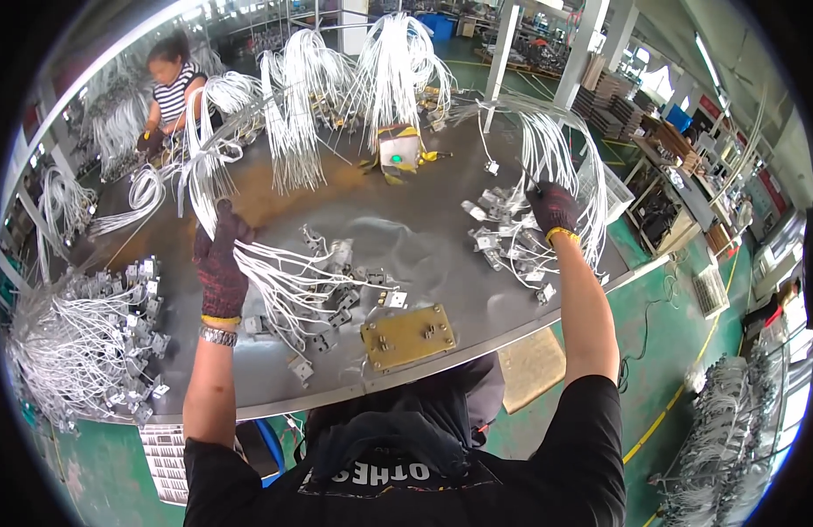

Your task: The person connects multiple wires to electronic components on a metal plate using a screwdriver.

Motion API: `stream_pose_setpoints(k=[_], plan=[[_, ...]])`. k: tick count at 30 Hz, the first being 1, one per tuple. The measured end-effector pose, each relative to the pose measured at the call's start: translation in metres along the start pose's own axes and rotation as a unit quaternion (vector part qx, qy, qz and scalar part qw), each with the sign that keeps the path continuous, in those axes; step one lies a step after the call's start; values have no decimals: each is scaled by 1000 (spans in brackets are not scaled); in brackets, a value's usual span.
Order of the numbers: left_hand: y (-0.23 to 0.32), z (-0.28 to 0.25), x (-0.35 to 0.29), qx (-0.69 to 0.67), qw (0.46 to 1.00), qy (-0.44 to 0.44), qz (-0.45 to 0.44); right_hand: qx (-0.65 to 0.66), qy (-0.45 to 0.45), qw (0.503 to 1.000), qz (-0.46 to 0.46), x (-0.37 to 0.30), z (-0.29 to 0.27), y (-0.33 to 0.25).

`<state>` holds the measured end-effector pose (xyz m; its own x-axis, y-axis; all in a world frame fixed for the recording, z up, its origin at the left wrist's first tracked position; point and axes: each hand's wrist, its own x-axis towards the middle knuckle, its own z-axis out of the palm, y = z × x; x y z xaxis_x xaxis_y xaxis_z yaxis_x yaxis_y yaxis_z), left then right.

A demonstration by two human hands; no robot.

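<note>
My left hand [220,268], in a dark red and black knit glove, is closed round a bundle of white wires [202,198]. From that hand the wires fan out to the right and end in small metal-and-white connectors [340,294] lying on the table. My right hand [554,208], gloved alike, is closed at the right, with a thin dark stick-like tool [524,170] jutting from it. Another white wire bundle [547,145] hangs just behind that hand. Its connectors [503,230] lie heaped on the table beside my right hand.
A brass-coloured plate [409,337] with small fixtures lies near the front edge of the metal table [397,241]. Farther back stands a yellow-and-black-taped box [397,151] with a green button. More wire bundles [402,70] hang behind it. A wire heap [81,342] lies left. A person [171,92] works far left.
</note>
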<state>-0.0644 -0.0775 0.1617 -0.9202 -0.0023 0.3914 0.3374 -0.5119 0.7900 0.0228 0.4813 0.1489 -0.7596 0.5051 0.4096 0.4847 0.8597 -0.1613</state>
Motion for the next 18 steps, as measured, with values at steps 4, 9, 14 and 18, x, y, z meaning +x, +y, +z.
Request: stream_pose_setpoints(k=[4, 9, 14, 18], plan=[[-4, 15, -2, 10, 1000, 4, 0, 19, 46, 999, -14, -16, 19, -6], [-24, 68, 4, -23, 997, -64, -45, 187, 89, 970, -125, -63, 38, -41], [-54, 79, 54, 192, 947, -197, 169, 254, 70, 959, -101, -125, 30, -96], [-69, 6, 133, -207, 938, -272, -54, 403, 86, 911, 8, -155, 55, -68]])
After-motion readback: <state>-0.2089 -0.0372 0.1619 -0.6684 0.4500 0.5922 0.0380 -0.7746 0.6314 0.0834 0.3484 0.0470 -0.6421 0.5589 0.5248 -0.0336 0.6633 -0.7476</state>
